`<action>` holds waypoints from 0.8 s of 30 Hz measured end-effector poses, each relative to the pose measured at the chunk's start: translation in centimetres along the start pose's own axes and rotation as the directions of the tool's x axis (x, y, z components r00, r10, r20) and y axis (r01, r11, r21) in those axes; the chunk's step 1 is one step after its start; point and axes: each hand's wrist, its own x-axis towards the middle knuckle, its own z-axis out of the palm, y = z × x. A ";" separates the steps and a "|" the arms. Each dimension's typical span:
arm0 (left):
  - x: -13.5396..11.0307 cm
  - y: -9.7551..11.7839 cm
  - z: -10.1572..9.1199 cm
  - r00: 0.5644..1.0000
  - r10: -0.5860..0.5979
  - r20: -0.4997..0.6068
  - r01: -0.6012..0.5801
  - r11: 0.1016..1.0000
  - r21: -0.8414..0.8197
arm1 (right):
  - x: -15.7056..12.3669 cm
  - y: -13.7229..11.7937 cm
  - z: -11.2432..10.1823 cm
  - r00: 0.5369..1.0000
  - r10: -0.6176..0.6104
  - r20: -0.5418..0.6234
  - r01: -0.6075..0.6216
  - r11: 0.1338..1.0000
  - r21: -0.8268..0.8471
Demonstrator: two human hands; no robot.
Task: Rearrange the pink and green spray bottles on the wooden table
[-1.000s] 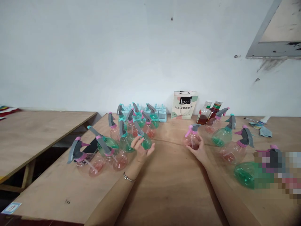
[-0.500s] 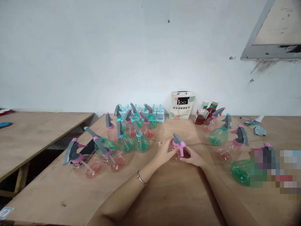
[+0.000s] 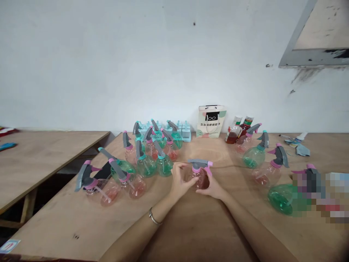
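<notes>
Cupping a round, clear pink plastic spray bottle (image 3: pixel 198 176), left hand (image 3: pixel 178 180) and right hand (image 3: pixel 212 185) clasp it.

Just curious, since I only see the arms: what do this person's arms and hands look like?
Both forearms are bare, with no sleeves in view. The left hand and right hand wear no gloves. A thin silvery bangle circles the left wrist; no rings show.

The paper bag (image 3: pixel 211 122) bears printed characters too small to read.
</notes>
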 end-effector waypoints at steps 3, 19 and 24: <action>2.8 0.3 -2.2 0.913 0.074 0.401 0.038 0.964 -0.264 | -0.4 -1.0 -1.8 0.977 0.024 0.213 -0.019 1.000 -0.023; 5.0 3.9 -1.4 0.383 0.346 0.857 0.152 0.891 -0.428 | -4.0 -5.3 -4.1 0.978 0.010 0.210 0.028 0.984 -0.177; 4.3 2.9 -1.4 0.496 0.313 0.810 0.099 0.907 -0.410 | -13.1 -4.3 -9.8 0.611 -0.259 -0.748 -0.162 0.884 -0.438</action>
